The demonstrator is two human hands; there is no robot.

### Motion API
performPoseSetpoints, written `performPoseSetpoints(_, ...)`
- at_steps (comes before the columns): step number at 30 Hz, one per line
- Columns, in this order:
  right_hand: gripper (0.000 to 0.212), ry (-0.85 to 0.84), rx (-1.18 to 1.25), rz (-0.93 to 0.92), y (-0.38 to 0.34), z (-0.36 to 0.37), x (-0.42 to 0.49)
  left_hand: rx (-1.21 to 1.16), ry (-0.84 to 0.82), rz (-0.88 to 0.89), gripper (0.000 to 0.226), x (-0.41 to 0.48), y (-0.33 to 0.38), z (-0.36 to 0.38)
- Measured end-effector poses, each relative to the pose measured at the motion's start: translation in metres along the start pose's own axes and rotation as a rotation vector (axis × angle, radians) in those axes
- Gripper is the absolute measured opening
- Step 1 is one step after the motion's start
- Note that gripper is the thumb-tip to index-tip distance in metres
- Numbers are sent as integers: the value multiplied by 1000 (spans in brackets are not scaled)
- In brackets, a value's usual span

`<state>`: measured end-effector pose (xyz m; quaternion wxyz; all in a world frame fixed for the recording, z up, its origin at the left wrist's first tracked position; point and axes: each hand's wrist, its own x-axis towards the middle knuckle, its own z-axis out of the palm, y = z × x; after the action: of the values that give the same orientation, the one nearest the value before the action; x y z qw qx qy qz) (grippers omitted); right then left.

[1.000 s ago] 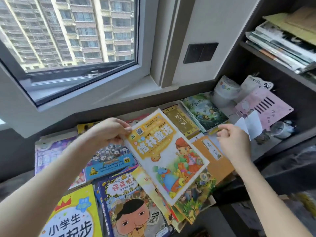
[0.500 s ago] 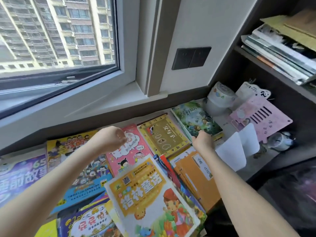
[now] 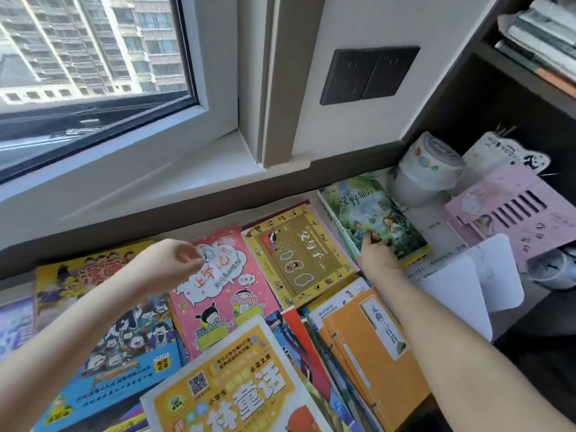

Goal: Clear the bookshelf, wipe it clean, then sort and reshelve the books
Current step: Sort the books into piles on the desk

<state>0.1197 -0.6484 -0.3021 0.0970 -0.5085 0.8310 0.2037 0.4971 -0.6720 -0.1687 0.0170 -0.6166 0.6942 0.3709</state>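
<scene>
1. Green book (image 3: 374, 213), the head view's likely next item for sorting, lies flat at the far right of the spread of books. It sits just beside the white tape rolls (image 3: 427, 169) and below the dark bookshelf (image 3: 498, 98).
2. Its long axis runs from far-left to near-right, with the spine along its left side.
3. Right hand (image 3: 378, 255) meets it at the near-left corner, at the near end of the spine. The fingers (image 3: 372, 238) are curled over that corner onto the cover, and the thumb is hidden. I read this as a grip on the corner rather than a flat press.
4. From that grip nearly the whole book extends away, far and slightly right, so lifting by the corner would probably make the far end droop.
5. Left hand (image 3: 170, 266) hovers over the pink book (image 3: 221, 282) with its fingers loosely curled, holding nothing.
6. It is well apart from the green book, with the gold-bordered book (image 3: 299, 254) lying between them, so the right hand is plainly the nearer.
7. White sheets (image 3: 467, 282) and orange booklets (image 3: 374, 353) lie near the right forearm and could be brushed if the book is drawn back.
</scene>
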Motion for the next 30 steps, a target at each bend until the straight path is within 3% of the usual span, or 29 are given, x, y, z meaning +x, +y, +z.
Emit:
performPoseSetpoints(4,40,25,-23,-122,9,-23,0,-60,16,-27,15,3,-6,-2)
performPoseSetpoints(10,27,63,-45,-37,22,-46,-4,-153,35,-31,12,-2,-14,-10)
performPoseSetpoints(13,4,33,68,-53,22,-51,-3,-192,45,-47,10,-10,-23,-16)
performPoseSetpoints(15,15,29,115,-72,22,-50,-2,-207,61,-61,8,-15,-31,-21)
performPoseSetpoints(23,19,23,134,-152,22,-43,1,-233,54,-93,8,-13,-33,-20)
performPoseSetpoints(27,48,101,265,4,36,-42,12,-227,30,-62,9,-1,-15,-11)
performPoseSetpoints(30,81,-23,332,176,58,-38,31,-236,13,-35,9,12,2,-4)
